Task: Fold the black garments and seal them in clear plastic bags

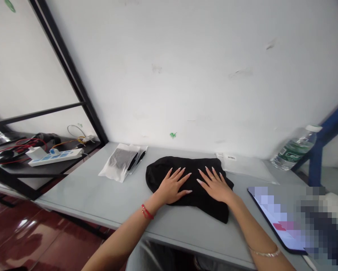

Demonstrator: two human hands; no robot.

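A black cloth item (191, 203) lies spread on the grey table, its rounded end to the left and a wider end to the right. My left hand (171, 186) rests flat on its left half, fingers spread. On its right half lies my right hand (216, 185), palm down, fingers apart. Neither hand grips anything. Behind the cloth's right end is a flat, translucent bag (248, 167) with a small label. Two translucent packets (120, 162) with dark contents sit at the back left of the table.
A plastic bottle (295, 148) leans by the wall at the right. Nearer is a tablet (282, 222), partly blurred out. The table's front edge (101, 223) runs close to me. Beyond the left end, a black shelf holds a power strip (57, 157) and cables.
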